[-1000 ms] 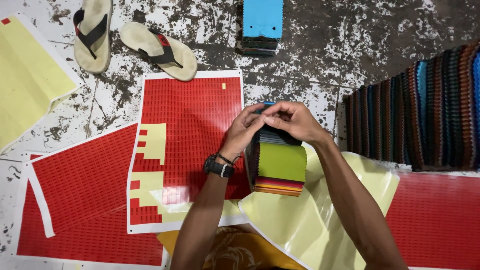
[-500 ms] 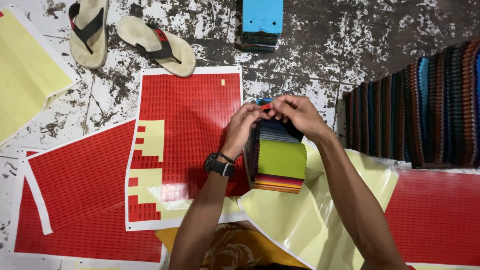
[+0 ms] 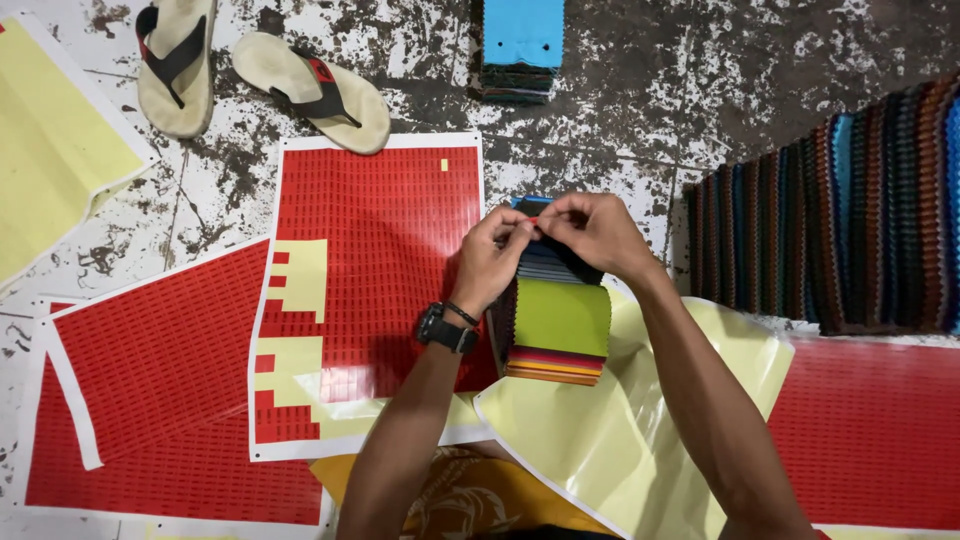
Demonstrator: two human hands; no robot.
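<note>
My left hand and my right hand meet at the far edge of a stack of coloured fabric swatches. Together their fingertips pinch a small red sticker against the top of that stack. The swatch on top facing me is lime green, with orange, red and dark ones under it. A black watch sits on my left wrist. Just left of the stack lies a red sticker sheet with several stickers peeled off, showing yellow backing.
A second red sticker sheet lies at the left, another at the right. Yellow backing sheets lie under my arms and at far left. Two sandals, a blue-topped swatch pile and a fanned row of dark swatches surround them.
Both hands stay at the far edge of the swatch stack; the fingertips have closed tighter together on the small red sticker. The view has shifted slightly.
</note>
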